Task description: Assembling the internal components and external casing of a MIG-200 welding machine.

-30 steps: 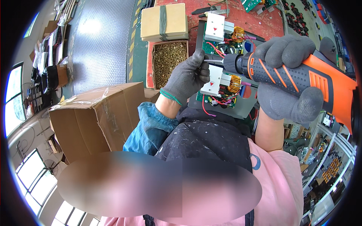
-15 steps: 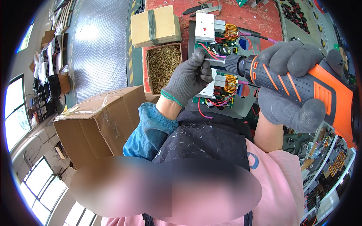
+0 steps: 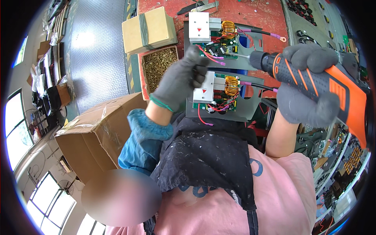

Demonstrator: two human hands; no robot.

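My right hand (image 3: 299,103) grips an orange and black power screwdriver (image 3: 298,77), its bit pointing left toward the upper circuit board (image 3: 230,50). My gloved left hand (image 3: 177,83) is closed with thumb and finger together, left of the boards; whatever is between the fingertips is too small to make out. Another circuit board (image 3: 231,105) lies nearer to me. Each board has a white block and a copper-wound coil (image 3: 229,29), with red and purple-tipped wires. Both boards sit on grey metal plates (image 3: 254,39).
A carton of small brass-coloured fasteners (image 3: 158,66) stands left of the boards, beside a tan box (image 3: 150,31) bound with a green band. A large open cardboard box (image 3: 98,133) is at my left. Flat tools (image 3: 203,7) lie on the red worktop (image 3: 250,11).
My left hand has drawn left and down, away from the bit it was touching. The screwdriver has shifted slightly right, and its bit now shows apart from the left hand.
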